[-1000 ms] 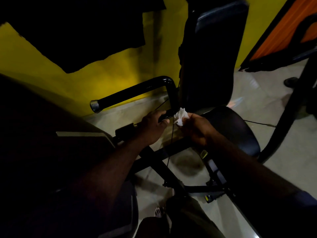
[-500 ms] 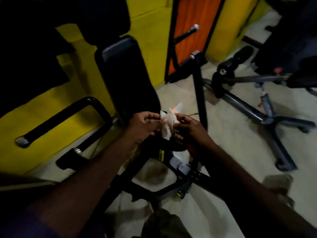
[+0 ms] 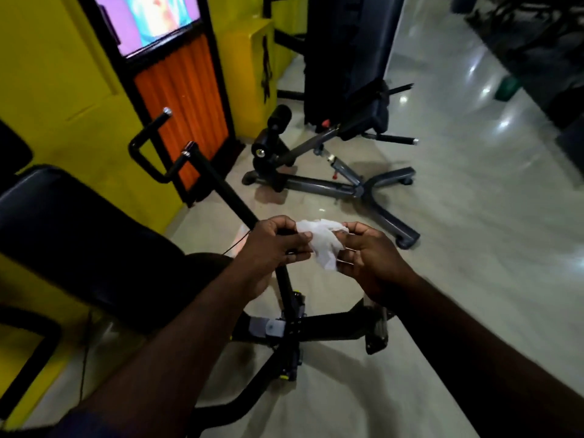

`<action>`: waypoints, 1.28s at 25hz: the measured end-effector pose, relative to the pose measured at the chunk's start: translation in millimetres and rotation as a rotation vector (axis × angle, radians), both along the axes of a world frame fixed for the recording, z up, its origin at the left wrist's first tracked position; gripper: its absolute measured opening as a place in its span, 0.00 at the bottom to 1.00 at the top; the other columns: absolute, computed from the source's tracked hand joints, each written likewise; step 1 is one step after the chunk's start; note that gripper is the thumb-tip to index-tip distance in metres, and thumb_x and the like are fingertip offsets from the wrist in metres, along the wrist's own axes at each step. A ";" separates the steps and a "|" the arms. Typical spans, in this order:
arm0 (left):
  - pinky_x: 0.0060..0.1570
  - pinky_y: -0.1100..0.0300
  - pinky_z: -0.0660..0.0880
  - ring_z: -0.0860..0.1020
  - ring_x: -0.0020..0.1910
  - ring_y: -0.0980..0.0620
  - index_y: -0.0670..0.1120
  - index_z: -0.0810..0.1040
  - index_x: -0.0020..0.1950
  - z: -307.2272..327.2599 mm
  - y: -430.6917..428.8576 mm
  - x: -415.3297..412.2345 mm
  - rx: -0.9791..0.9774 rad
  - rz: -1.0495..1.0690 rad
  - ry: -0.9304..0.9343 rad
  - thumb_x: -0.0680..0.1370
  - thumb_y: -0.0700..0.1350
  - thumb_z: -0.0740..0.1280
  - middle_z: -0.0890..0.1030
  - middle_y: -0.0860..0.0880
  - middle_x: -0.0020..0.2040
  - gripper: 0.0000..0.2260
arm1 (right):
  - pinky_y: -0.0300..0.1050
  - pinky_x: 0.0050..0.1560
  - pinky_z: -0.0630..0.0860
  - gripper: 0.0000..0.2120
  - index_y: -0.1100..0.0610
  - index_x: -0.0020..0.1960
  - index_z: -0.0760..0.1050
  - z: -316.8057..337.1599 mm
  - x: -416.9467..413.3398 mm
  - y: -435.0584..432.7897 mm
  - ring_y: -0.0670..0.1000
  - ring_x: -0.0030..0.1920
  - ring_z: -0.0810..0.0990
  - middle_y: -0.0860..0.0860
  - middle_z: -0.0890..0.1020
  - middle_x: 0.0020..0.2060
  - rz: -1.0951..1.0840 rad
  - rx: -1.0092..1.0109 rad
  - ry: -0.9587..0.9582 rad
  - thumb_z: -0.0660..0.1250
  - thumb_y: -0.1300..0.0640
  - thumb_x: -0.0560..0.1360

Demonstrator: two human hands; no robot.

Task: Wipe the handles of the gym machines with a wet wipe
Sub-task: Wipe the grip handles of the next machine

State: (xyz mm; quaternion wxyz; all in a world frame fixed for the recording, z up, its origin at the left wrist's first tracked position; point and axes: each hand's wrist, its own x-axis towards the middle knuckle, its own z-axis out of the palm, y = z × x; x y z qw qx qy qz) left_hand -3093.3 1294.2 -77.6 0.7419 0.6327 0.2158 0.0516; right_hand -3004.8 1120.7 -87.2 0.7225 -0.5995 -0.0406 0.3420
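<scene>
We pinch the crumpled wet wipe [image 3: 322, 243] between our left hand [image 3: 271, 248] and right hand [image 3: 368, 257]. It hangs between both hands' fingertips, above the machine's black post [image 3: 221, 188].

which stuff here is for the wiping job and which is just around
Job: wipe, pinched by left hand and right hand; bent handle, not yet touched.
Just there: screen; orange panel; seat pad; floor bench.
</scene>
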 end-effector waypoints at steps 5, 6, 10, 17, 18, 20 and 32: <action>0.50 0.47 0.85 0.86 0.50 0.37 0.39 0.75 0.47 22.3 -109.0 96.1 0.087 -0.076 -0.019 0.76 0.30 0.72 0.85 0.34 0.52 0.07 | 0.44 0.40 0.83 0.11 0.63 0.60 0.77 11.1 85.0 -119.8 0.52 0.44 0.87 0.60 0.86 0.52 -0.097 0.015 -0.103 0.69 0.68 0.78; 0.53 0.47 0.84 0.85 0.51 0.37 0.38 0.76 0.51 27.0 -135.9 116.8 0.077 -0.095 -0.028 0.76 0.31 0.71 0.84 0.33 0.54 0.07 | 0.44 0.41 0.83 0.13 0.65 0.62 0.76 14.0 106.6 -149.8 0.53 0.46 0.86 0.60 0.86 0.53 -0.096 0.015 -0.121 0.69 0.69 0.78; 0.58 0.44 0.82 0.85 0.54 0.42 0.41 0.79 0.63 41.4 -228.7 190.9 0.093 -0.205 -0.034 0.75 0.40 0.77 0.86 0.39 0.56 0.18 | 0.55 0.58 0.81 0.18 0.67 0.61 0.76 23.7 182.7 -251.0 0.58 0.52 0.83 0.63 0.84 0.54 -0.061 0.020 -0.164 0.70 0.76 0.73; 0.49 0.48 0.83 0.85 0.46 0.45 0.40 0.85 0.53 29.4 -289.8 301.2 0.387 -0.282 -0.022 0.78 0.40 0.74 0.87 0.40 0.48 0.06 | 0.49 0.46 0.81 0.08 0.63 0.52 0.83 11.7 282.0 -316.0 0.53 0.42 0.84 0.59 0.87 0.44 -0.020 -0.142 -0.289 0.77 0.61 0.75; 0.47 0.50 0.83 0.85 0.44 0.46 0.40 0.85 0.52 27.4 -289.2 312.5 0.371 -0.271 -0.029 0.78 0.40 0.74 0.86 0.40 0.47 0.05 | 0.48 0.44 0.80 0.08 0.62 0.51 0.84 8.0 295.1 -315.4 0.51 0.41 0.84 0.58 0.87 0.42 -0.015 -0.158 -0.307 0.77 0.59 0.75; 0.43 0.54 0.83 0.84 0.43 0.46 0.40 0.83 0.51 20.7 -283.7 336.6 0.320 -0.240 -0.030 0.79 0.39 0.73 0.86 0.40 0.45 0.04 | 0.46 0.41 0.80 0.06 0.60 0.51 0.84 4.4 322.5 -310.5 0.50 0.39 0.84 0.57 0.87 0.41 0.038 -0.188 -0.355 0.77 0.60 0.76; 0.42 0.53 0.84 0.87 0.43 0.44 0.40 0.83 0.52 0.1 -186.9 531.1 0.386 -0.145 -0.069 0.79 0.42 0.73 0.87 0.42 0.45 0.06 | 0.38 0.35 0.76 0.11 0.60 0.48 0.82 12.0 546.5 -201.8 0.46 0.31 0.80 0.49 0.82 0.31 0.441 -0.227 -0.162 0.69 0.52 0.82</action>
